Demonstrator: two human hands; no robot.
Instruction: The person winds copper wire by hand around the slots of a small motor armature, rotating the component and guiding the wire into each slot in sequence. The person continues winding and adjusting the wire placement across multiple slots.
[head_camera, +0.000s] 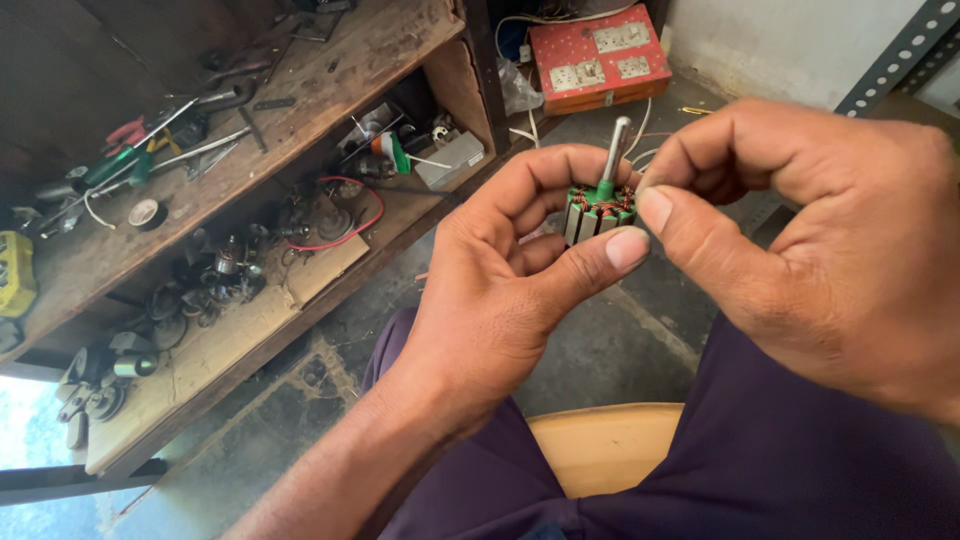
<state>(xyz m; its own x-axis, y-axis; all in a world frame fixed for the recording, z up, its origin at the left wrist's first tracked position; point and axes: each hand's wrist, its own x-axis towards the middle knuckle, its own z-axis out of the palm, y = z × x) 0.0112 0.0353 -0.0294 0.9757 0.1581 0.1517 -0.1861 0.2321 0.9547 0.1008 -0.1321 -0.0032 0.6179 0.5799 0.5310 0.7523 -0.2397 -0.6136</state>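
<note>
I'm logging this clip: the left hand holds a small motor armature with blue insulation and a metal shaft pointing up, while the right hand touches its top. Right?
Not quite: the insulation is green, not blue, as the head view shows. The left hand holds the small motor armature with its metal shaft pointing up, and the right hand touches its top.

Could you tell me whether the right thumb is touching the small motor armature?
Touching: the head view shows the right hand thumb tip pressed against the armature top edge, no gap.

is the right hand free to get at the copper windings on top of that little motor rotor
Probably yes: the left hand grips the rotor by its sides, leaving the top windings exposed, and the right hand already has fingertips beside them. Only the shaft stands nearby.
</note>
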